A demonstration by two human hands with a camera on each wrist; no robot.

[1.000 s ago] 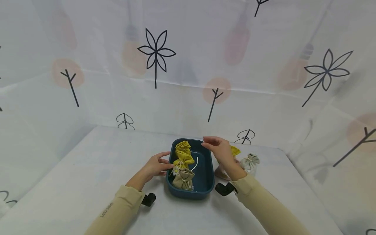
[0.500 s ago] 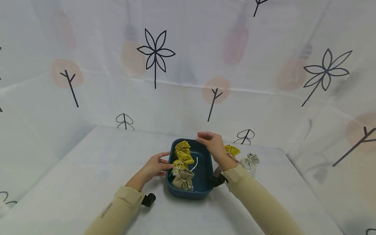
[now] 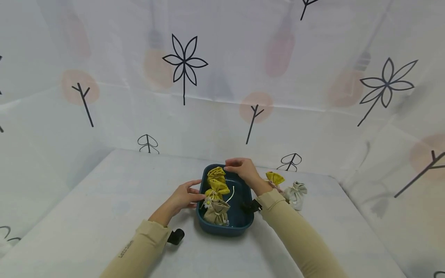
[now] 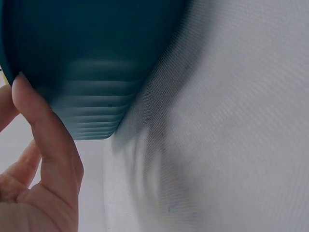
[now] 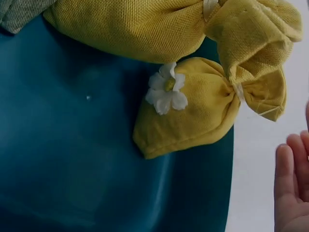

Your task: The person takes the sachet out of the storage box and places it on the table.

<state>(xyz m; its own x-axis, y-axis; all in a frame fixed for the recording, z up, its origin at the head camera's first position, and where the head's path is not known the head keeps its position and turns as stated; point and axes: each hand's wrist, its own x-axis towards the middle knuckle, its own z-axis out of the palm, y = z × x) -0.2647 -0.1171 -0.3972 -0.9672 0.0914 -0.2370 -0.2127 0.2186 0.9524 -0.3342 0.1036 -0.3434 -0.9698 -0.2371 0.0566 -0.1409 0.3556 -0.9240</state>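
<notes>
A blue rectangular box [image 3: 228,230] holds a column of small cloth drawstring pouches along its left side. Farthest back is a yellow pouch [image 3: 216,173], then a second yellow pouch [image 3: 219,188], and a beige pouch [image 3: 217,213] nearest me. My left hand [image 3: 183,197] touches the box's left rim, fingers spread; close up, a fingertip meets the teal wall [image 4: 96,92]. Over the far rim, my right hand [image 3: 243,169] hovers with nothing visible in it. The right wrist view shows its fingers [image 5: 285,169] beside a yellow pouch with a white flower [image 5: 193,106].
Right of the box stand a white pouch [image 3: 296,195] and a yellow-topped pouch [image 3: 275,177], with something pinkish partly hidden by my right arm. A pale cord [image 3: 231,194] sticks up inside the box. A patterned white curtain [image 3: 222,77] hangs behind the table [image 3: 104,216].
My right hand has moved left, from the box's right side to above its far rim, uncovering more of the yellow-topped pouch. The left hand and the box stay put.
</notes>
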